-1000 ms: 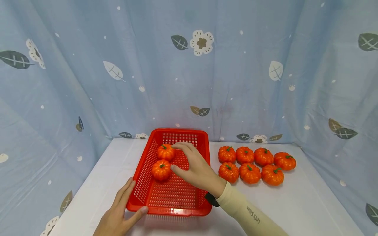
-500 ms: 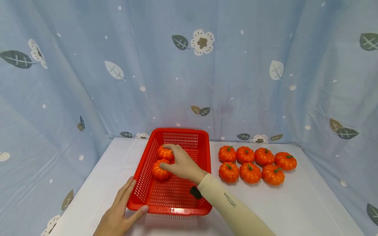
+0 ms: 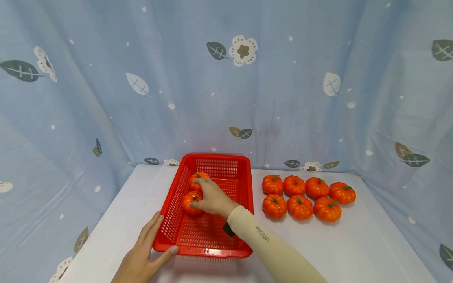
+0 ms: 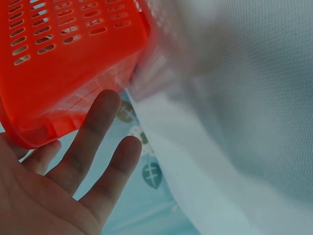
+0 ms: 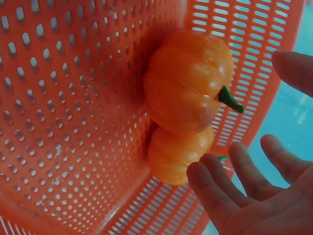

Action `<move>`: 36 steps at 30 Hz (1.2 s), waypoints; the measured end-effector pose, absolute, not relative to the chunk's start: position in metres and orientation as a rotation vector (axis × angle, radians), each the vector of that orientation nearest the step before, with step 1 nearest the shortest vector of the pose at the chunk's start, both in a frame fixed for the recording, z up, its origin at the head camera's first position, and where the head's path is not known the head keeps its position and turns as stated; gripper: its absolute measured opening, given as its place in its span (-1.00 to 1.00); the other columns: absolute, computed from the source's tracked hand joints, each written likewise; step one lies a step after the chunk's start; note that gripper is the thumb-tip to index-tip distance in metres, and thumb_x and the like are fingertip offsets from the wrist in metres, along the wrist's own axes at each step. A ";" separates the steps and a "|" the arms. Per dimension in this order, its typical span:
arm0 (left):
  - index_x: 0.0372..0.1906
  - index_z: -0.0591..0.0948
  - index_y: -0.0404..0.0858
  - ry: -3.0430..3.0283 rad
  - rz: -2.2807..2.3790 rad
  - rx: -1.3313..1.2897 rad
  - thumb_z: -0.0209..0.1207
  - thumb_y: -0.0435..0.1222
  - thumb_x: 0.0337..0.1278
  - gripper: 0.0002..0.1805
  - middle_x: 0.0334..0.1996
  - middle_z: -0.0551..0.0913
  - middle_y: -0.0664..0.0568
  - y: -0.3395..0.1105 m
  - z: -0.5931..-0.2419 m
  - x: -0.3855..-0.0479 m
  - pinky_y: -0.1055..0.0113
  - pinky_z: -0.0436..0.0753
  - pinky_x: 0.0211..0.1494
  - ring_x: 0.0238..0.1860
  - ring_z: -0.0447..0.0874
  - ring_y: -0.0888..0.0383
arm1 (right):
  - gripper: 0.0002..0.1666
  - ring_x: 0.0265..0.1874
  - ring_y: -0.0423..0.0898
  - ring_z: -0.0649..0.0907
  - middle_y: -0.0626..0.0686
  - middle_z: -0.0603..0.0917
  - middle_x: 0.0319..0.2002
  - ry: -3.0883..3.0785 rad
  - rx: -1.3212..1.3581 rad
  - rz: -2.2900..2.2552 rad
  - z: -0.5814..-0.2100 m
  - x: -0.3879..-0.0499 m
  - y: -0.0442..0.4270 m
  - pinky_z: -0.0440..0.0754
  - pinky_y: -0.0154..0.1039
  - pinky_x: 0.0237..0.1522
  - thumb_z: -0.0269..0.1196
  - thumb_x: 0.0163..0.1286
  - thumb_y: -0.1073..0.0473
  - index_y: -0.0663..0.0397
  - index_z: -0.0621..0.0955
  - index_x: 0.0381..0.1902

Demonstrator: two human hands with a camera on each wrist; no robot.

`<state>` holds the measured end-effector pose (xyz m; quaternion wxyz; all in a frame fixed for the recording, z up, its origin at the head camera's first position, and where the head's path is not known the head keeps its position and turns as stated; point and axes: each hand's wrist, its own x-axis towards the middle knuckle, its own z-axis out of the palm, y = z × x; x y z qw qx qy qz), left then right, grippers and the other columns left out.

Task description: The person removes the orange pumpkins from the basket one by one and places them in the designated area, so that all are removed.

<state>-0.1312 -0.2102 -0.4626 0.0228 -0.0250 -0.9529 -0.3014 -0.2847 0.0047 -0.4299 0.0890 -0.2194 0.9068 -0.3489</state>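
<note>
Two small orange pumpkins with green stems sit one behind the other along the left side of a red perforated plastic basket [image 3: 203, 252]. My right hand [image 3: 215, 199] is inside the basket, its thumb and fingers spread above the near pumpkin [image 5: 188, 81]. A gap shows between that pumpkin and the hand in the right wrist view. The fingertips lie close to the far pumpkin [image 5: 176, 154]; whether they touch it I cannot tell. With fingers straight along the basket's left wall and thumb at its front rim, my left hand [image 3: 141, 253] rests at the near left corner.
Several more orange pumpkins [image 3: 300, 207] stand in two rows on the white table [image 3: 354, 243], right of the basket. A blue curtain [image 3: 283, 98] with leaf and flower prints hangs behind the table and at both sides.
My right hand has moved left and down into the basket, over the near pumpkin. My left hand and the pumpkins keep their places.
</note>
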 end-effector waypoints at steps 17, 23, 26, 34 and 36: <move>0.64 -0.01 0.18 -2.962 -0.971 -0.061 0.22 0.31 0.19 0.04 0.60 -0.02 0.16 -0.210 -0.463 -0.132 -0.31 0.57 0.06 0.37 0.39 -0.19 | -0.15 0.26 0.00 0.49 0.06 0.41 0.37 2.747 -0.652 -0.800 -0.452 -0.289 -0.002 0.55 -0.05 0.23 0.51 0.21 -0.10 -0.17 0.45 0.42; 0.64 0.01 0.18 -2.949 -0.965 -0.064 0.24 0.30 0.18 0.03 0.60 0.00 0.18 -0.209 -0.464 -0.132 -0.28 0.59 0.02 0.34 0.42 -0.17 | -0.16 0.29 0.01 0.48 0.03 0.37 0.42 2.735 -0.668 -0.785 -0.456 -0.290 -0.003 0.54 -0.04 0.25 0.50 0.23 -0.08 -0.23 0.46 0.44; 0.64 0.03 0.16 -2.937 -0.948 -0.072 0.25 0.29 0.18 0.03 0.60 0.01 0.18 -0.209 -0.464 -0.132 -0.27 0.60 0.01 0.33 0.44 -0.16 | -0.16 0.24 -0.01 0.52 0.05 0.39 0.39 2.732 -0.667 -0.793 -0.456 -0.289 -0.003 0.55 -0.07 0.22 0.51 0.23 -0.08 -0.21 0.47 0.43; 0.64 0.02 0.17 -2.948 -0.943 -0.066 0.24 0.31 0.16 0.04 0.60 0.00 0.17 -0.209 -0.463 -0.133 -0.28 0.60 0.02 0.34 0.43 -0.17 | -0.18 0.16 -0.06 0.56 0.05 0.39 0.35 2.728 -0.651 -0.810 -0.455 -0.291 -0.003 0.57 -0.11 0.20 0.51 0.22 -0.07 -0.17 0.48 0.41; 0.64 0.02 0.17 -2.946 -0.944 -0.065 0.24 0.30 0.17 0.03 0.60 0.00 0.18 -0.209 -0.463 -0.133 -0.27 0.60 0.01 0.34 0.44 -0.17 | -0.18 0.15 -0.07 0.56 0.04 0.40 0.34 2.729 -0.658 -0.812 -0.455 -0.291 -0.003 0.57 -0.13 0.20 0.52 0.19 -0.07 -0.14 0.50 0.38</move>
